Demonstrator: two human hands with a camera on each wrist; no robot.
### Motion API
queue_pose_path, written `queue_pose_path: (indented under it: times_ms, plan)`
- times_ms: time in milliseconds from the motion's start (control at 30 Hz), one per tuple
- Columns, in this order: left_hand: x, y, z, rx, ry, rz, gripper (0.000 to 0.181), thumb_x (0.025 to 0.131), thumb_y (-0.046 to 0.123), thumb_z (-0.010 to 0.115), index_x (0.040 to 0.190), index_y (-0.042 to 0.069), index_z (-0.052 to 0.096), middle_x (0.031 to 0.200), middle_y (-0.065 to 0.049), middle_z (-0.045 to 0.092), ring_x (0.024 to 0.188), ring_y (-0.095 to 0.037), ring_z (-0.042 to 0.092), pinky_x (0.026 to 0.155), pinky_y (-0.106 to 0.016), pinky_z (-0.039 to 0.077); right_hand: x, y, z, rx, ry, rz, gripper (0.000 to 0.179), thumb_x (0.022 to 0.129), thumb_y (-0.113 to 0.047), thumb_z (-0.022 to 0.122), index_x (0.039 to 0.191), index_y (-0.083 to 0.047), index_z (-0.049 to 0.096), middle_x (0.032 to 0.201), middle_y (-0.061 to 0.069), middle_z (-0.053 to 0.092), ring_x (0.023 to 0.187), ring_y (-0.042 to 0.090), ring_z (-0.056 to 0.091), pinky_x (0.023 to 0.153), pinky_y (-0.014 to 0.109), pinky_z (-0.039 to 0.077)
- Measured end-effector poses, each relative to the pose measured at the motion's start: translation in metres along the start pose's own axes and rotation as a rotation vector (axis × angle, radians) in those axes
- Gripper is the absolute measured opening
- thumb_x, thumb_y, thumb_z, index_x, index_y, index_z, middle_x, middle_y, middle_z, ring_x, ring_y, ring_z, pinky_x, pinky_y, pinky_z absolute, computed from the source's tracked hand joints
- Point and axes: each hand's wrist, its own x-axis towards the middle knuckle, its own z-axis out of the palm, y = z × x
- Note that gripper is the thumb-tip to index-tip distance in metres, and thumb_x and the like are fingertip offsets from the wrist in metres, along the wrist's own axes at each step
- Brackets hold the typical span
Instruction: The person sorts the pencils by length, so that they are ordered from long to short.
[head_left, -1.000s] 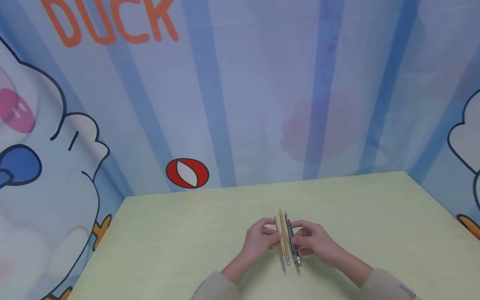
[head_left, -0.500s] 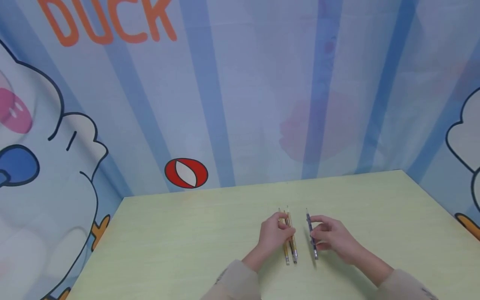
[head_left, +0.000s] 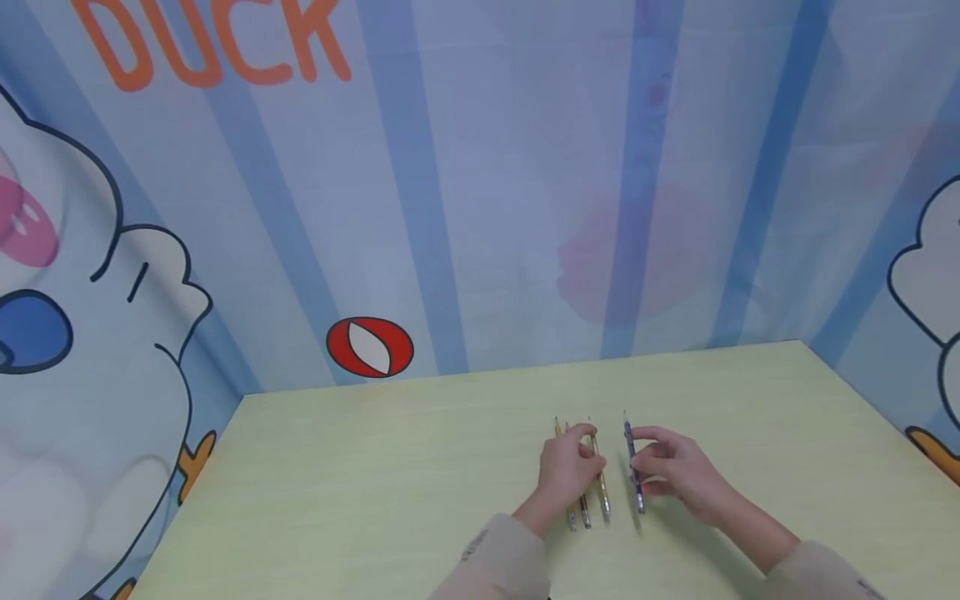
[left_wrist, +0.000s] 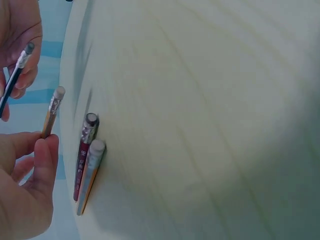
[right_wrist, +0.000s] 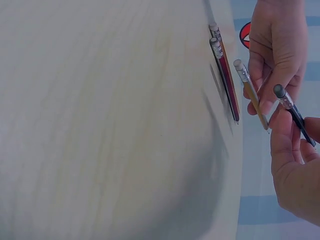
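My left hand (head_left: 566, 471) pinches a yellow pencil (left_wrist: 50, 117) between thumb and fingers, its eraser end towards me. A dark red pencil (left_wrist: 82, 165) and an orange-yellow pencil (left_wrist: 89, 182) lie side by side on the table, just left of the held one and partly hidden by that hand in the head view. To the right, my right hand (head_left: 682, 475) grips a dark blue pencil (head_left: 637, 483) with its fingertips, tip pointing away from me. A narrow gap separates the two held pencils, and both hands are low over the table.
The pale yellow-green table (head_left: 360, 483) reaches back to a blue striped cloth backdrop (head_left: 510, 208) with cartoon prints. Side panels of the backdrop stand at the left and right table edges. Shadows of the hands fall on the tabletop.
The pencils were bunched between both hands. My right hand has carried the dark blue one rightward; my left hand has also moved right, parting the yellow pencil from the two on the table.
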Motion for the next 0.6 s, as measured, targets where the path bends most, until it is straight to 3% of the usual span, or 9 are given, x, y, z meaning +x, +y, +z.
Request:
queue_pose_path:
  times_ms: [167, 300, 600]
  plan:
    - [0.0, -0.001, 0.006, 0.118, 0.012, 0.062, 0.029, 0.074, 0.008, 0.065, 0.103, 0.011, 0.064, 0.074, 0.002, 0.063, 0.055, -0.001, 0.048, 0.048, -0.014, 0.039, -0.001, -0.001, -0.002, 0.005, 0.009, 0.004, 0.053, 0.086, -0.009, 0.052, 0.13, 0.009, 0.028, 0.08, -0.001, 0.056, 0.071, 0.011, 0.057, 0.063, 0.027, 0.051]
    - [0.001, 0.001, 0.009, 0.219, 0.022, 0.106, 0.021, 0.072, 0.009, 0.066, 0.093, 0.011, 0.067, 0.081, 0.001, 0.066, 0.064, -0.003, 0.053, 0.057, -0.015, 0.042, -0.002, -0.001, -0.003, 0.002, 0.018, 0.005, 0.053, 0.086, -0.01, 0.052, 0.13, 0.008, 0.029, 0.08, -0.001, 0.056, 0.072, 0.011, 0.058, 0.063, 0.028, 0.051]
    - [0.0, 0.003, 0.017, 0.35, 0.026, 0.107, 0.02, 0.072, 0.011, 0.067, 0.092, 0.013, 0.068, 0.085, -0.001, 0.061, 0.074, -0.01, 0.054, 0.066, -0.02, 0.044, -0.001, 0.001, -0.004, 0.009, 0.011, 0.021, 0.053, 0.087, -0.009, 0.051, 0.131, 0.007, 0.027, 0.081, -0.001, 0.055, 0.07, 0.012, 0.058, 0.064, 0.029, 0.051]
